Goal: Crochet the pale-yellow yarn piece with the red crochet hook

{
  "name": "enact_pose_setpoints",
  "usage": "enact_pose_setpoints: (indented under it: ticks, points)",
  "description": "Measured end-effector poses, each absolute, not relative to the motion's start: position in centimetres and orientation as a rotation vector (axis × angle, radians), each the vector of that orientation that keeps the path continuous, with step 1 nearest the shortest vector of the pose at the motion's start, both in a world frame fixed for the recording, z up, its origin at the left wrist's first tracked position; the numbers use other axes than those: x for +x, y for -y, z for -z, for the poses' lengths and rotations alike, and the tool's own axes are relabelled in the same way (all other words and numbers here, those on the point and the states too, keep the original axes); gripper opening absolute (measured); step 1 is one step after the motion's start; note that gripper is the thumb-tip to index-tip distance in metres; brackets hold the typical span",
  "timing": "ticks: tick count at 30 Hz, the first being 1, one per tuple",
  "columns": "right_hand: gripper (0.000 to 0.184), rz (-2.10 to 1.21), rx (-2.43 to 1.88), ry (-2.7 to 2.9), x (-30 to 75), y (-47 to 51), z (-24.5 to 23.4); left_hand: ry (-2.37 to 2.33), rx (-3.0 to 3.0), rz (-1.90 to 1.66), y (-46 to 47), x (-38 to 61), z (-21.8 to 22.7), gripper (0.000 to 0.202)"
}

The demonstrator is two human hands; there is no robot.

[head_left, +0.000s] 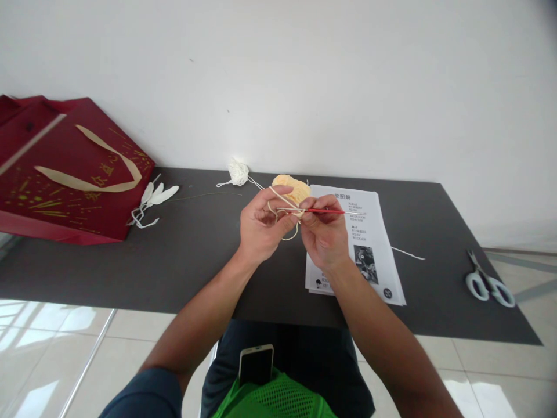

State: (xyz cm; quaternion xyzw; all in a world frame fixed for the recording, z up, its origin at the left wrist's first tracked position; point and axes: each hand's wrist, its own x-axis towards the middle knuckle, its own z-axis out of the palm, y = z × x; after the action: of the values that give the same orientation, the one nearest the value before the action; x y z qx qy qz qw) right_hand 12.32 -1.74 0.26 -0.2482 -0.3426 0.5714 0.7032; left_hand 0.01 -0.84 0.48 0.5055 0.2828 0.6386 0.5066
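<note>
My right hand [327, 235] is closed around a crochet hook [328, 211] with a red grip and metal ends, held level above the dark table. Cream yarn [282, 194] runs over the raised forefinger of my left hand [263, 226] and down to the hook's tip. Thumb and fingers of that hand pinch the yarn beside the hook, where a small bit of work is mostly hidden by fingertips. A loose loop of yarn hangs below. Just behind my hands sits a pale yellow yarn ball [292, 187].
Printed sheets [383, 232] lie under my right forearm. Scissors [487, 281] rest near the table's right edge. A white yarn ball [238, 172] is by the wall. White leaf-shaped pieces [159, 194] lie beside a red gift bag [82, 174] at left. A phone [256, 364] rests at my lap.
</note>
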Motion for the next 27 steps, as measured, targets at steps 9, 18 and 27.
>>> enact_pose_setpoints:
  ticks: [9,18,27]
  points:
    - [0.028,-1.302,-0.535,0.744,11.89,1.90,-0.40,-0.663,1.211,-1.550,0.84,0.21,-0.68,0.051]
    - [0.017,-1.321,-0.600,0.694,12.05,1.86,-0.34,-0.848,1.096,-1.622,0.10,0.29,-0.40,0.042]
    - [0.016,-1.346,-0.652,0.714,12.63,1.87,-0.71,-0.905,1.090,-1.654,-0.01,0.26,-0.39,0.041]
